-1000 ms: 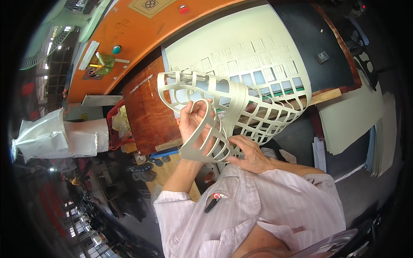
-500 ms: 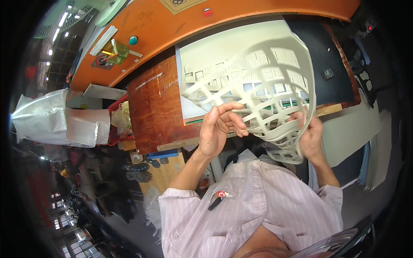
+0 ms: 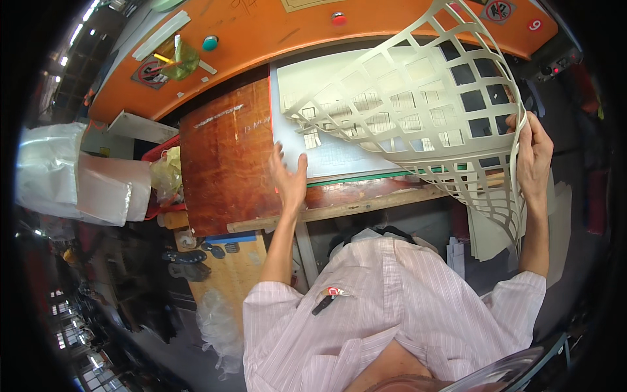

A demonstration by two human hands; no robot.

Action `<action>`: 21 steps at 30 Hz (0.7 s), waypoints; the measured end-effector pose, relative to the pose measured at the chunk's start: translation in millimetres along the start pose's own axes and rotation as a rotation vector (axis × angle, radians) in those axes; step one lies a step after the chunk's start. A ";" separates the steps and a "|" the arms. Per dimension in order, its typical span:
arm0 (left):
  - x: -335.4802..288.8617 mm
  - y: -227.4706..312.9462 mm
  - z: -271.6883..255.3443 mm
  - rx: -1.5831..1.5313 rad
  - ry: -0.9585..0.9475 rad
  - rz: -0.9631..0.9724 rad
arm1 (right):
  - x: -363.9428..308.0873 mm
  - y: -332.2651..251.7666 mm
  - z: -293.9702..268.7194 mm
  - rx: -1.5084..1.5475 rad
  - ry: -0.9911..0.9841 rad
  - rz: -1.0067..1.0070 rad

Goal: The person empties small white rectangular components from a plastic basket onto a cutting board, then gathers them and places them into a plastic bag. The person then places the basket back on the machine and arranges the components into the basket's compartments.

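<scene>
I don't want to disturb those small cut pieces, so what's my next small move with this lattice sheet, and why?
Probably lift the lattice sheet a little with your right hand and ease it rightward: that hand's grip is on its right edge, your left hand is open and off it, and the small cut pieces show through its openings.

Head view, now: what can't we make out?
All head view:
Cream flexible lattice sheet: topmost corner cut off by the upper edge.
Bare right hand: finger partly hidden behind the sheet's rim.
Small cream rectangular pieces: count unclear, lattice bars cover some.
Dark clutter, lower left: too dim and small to identify.
</scene>
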State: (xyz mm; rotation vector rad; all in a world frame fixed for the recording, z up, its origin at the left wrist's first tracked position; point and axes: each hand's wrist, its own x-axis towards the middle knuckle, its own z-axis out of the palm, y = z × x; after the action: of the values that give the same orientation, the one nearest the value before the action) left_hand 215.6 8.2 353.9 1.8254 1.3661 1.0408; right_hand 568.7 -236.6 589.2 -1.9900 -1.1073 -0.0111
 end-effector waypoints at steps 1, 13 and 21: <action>12.5 -6.3 9.7 0.072 -0.003 0.072 | 4.7 0.1 -0.3 0.033 -0.010 -0.009; 59.1 -13.7 43.1 -0.155 -0.173 -0.198 | 21.9 -0.7 -0.1 -0.038 0.074 -0.027; 74.9 -25.4 26.5 0.157 -0.082 0.189 | 40.9 -1.6 -19.5 -0.096 0.145 0.010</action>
State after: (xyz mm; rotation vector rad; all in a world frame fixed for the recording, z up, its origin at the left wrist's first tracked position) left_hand 238.2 86.5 336.1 2.1230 1.2765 0.9633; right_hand 599.6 -220.7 618.3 -2.0451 -1.0201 -0.2039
